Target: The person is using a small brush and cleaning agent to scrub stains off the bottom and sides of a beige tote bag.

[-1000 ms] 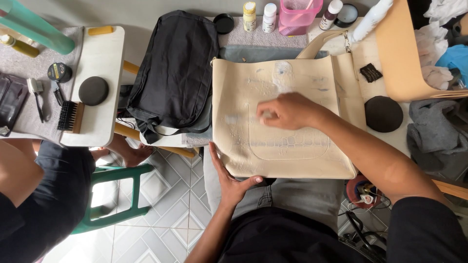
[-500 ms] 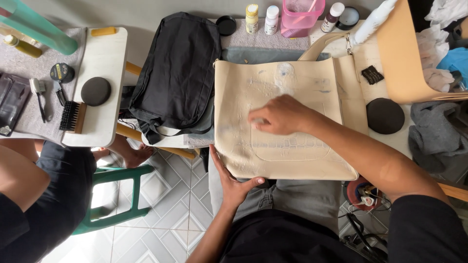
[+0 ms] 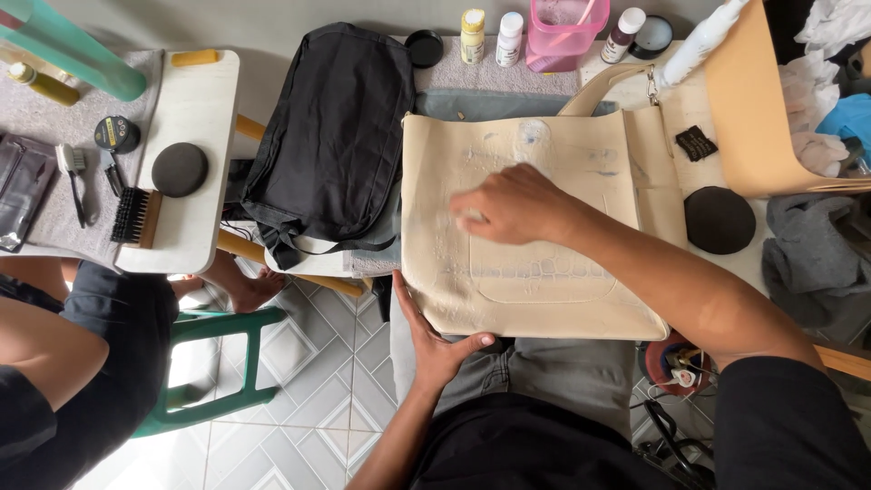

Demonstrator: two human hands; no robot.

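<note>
A beige leather bag [image 3: 562, 299] lies flat in front of me, its surface streaked with pale foam. My right hand [image 3: 515, 207] presses down on the bag's middle, fingers curled over something small that I cannot make out. Beneath the near left corner of the bag, my left hand [image 3: 435, 345] grips the edge with the thumb on top and steadies it. A black fabric bag [image 3: 331, 136] rests to the left of the beige one.
Small bottles [image 3: 473, 34], a pink container [image 3: 564, 32] and black round lids [image 3: 719, 220] stand at the back and right. A white board [image 3: 195, 109] at left carries a brush [image 3: 136, 218] and a black sponge [image 3: 179, 169]. Another person sits at left on a green stool [image 3: 218, 363].
My right hand has slid leftward across the beige bag's face. The left hand has stayed at the bag's near corner.
</note>
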